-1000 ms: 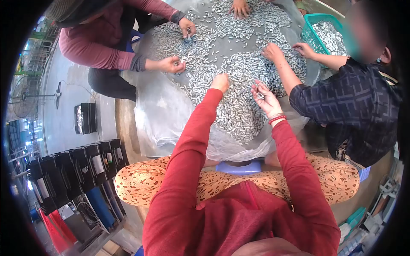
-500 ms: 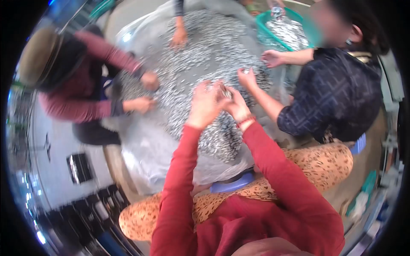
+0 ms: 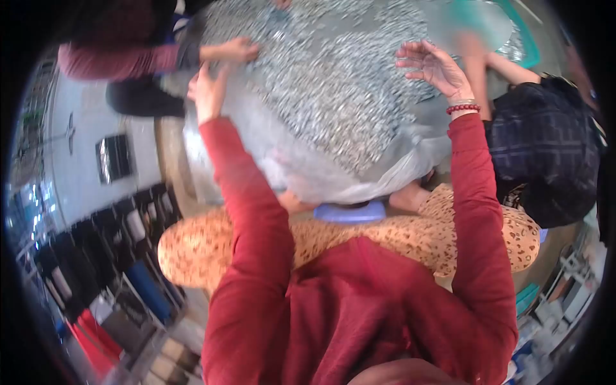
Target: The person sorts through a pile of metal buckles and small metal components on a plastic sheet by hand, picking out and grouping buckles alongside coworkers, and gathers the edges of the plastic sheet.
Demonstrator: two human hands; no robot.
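A wide heap of small silvery pieces, which look like little fish, is spread over a clear plastic sheet. My left hand is raised over the left part of the sheet, close to a co-worker's hand, with thumb and fingers apart and nothing seen in it. Above the right side of the heap, my right hand hangs open, fingers spread and palm partly showing. A red bead bracelet circles that wrist. Both hands are wide apart.
A co-worker's hand reaches in at the left. Another co-worker in a dark patterned top sits at the right, beside a green basket. A blue stool is by the sheet's near edge.
My hands were together over the heap, with something small and silvery between them. Now they have parted, left and right, with fingers open. The view has tilted down towards my lap.
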